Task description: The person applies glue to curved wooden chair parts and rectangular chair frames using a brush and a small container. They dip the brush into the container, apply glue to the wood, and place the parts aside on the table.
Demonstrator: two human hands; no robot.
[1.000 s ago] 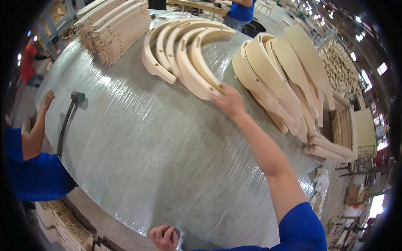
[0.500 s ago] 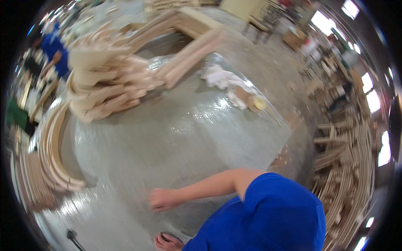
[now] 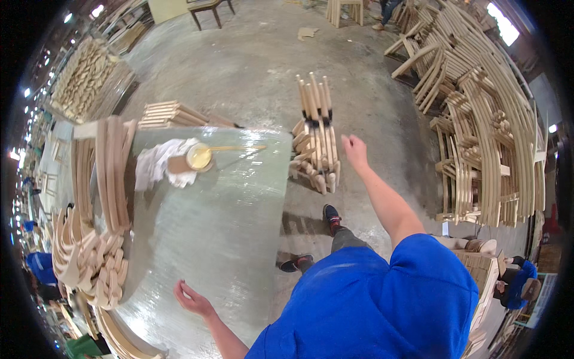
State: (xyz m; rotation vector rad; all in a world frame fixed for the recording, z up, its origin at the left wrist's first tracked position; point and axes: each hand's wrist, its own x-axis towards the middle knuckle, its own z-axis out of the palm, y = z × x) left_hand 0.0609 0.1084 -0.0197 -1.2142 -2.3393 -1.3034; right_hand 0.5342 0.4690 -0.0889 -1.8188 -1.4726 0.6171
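My left hand (image 3: pixel 192 299) hangs over the wrapped tabletop (image 3: pixel 203 239) with its fingers loosely curled and the thumb apart; nothing shows in it. My right hand (image 3: pixel 355 149) is reached out past the table's right edge, closed in a loose fist, with no object visible in it. Nearest to it, a bundle of wooden legs with dark bands (image 3: pixel 317 125) stands on the floor. On the table's far side lie a crumpled white cloth (image 3: pixel 156 164), an open tub of pale yellow paste (image 3: pixel 199 157), and a thin wooden stick (image 3: pixel 239 148) beside it.
Curved wooden parts (image 3: pixel 98 263) and long wooden pieces (image 3: pixel 110 173) are heaped along the table's left side. Tall stacks of wooden frames (image 3: pixel 490 149) line the right. Another person in blue (image 3: pixel 520 284) is at the lower right. Concrete floor (image 3: pixel 257 66) stretches ahead.
My view has swung to the right, bringing the floor and leg bundle into sight. My right hand has moved from over the table to beyond its edge; my hands are now farther apart.
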